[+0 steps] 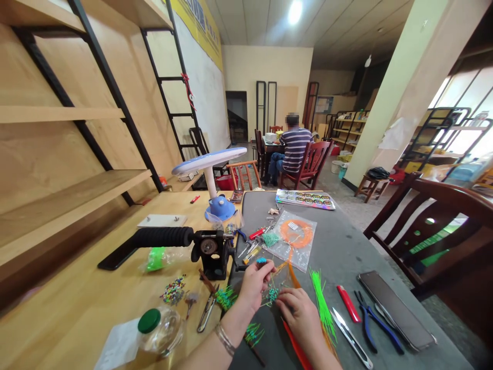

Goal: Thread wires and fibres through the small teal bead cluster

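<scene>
My left hand (252,285), with a bracelet at the wrist, is closed, thumb and forefinger pinched together. What lies in the pinch is too small to make out; thin strands run from it. A small blue piece (261,260) shows just above its fingers. Between my hands is a cluster of teal beads (273,294) on thin stems. My right hand (302,316) has curled fingers at the right side of this cluster; whether they grip it is hidden. Orange strands (294,275) pass behind and under my right hand. Green-tipped stems (225,297) lie beside my left forearm.
Bright green strands (321,303), a red lighter (348,304), thread snips (352,336), blue-handled pliers (372,321) and a phone (396,308) lie right. A black hand-cranked vise (210,252), a jar (160,331) and a lamp (219,208) stand left. A person (296,146) sits farther back.
</scene>
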`<action>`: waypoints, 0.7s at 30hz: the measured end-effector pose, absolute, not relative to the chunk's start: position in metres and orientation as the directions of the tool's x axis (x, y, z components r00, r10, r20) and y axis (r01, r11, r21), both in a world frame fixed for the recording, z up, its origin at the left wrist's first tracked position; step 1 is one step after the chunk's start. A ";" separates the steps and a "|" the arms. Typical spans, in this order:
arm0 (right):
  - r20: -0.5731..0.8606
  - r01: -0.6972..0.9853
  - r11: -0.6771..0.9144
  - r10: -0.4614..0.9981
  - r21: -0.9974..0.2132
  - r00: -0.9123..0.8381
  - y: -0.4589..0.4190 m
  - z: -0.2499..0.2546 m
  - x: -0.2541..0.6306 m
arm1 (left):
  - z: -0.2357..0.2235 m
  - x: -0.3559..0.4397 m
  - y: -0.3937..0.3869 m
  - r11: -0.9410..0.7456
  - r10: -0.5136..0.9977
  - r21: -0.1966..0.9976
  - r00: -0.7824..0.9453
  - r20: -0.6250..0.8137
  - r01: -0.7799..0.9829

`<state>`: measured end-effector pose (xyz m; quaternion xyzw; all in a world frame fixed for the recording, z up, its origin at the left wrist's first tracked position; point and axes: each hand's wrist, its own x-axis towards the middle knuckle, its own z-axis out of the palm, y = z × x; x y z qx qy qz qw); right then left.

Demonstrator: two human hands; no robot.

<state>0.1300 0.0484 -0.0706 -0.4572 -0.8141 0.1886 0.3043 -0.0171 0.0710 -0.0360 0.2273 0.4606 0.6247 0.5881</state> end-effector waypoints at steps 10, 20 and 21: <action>0.303 0.639 0.508 0.860 -0.578 -0.410 0.044 -0.079 0.132 | -0.039 -0.018 0.068 0.125 0.938 0.905 -0.250 -0.242 -0.407; 0.287 0.668 0.504 0.863 -0.548 -0.417 0.042 -0.082 0.134 | -0.036 -0.020 0.066 0.108 0.940 0.943 -0.276 -0.200 -0.315; 0.287 0.668 0.505 0.862 -0.547 -0.418 0.042 -0.082 0.134 | -0.037 -0.020 0.066 0.102 0.941 0.946 -0.279 -0.193 -0.308</action>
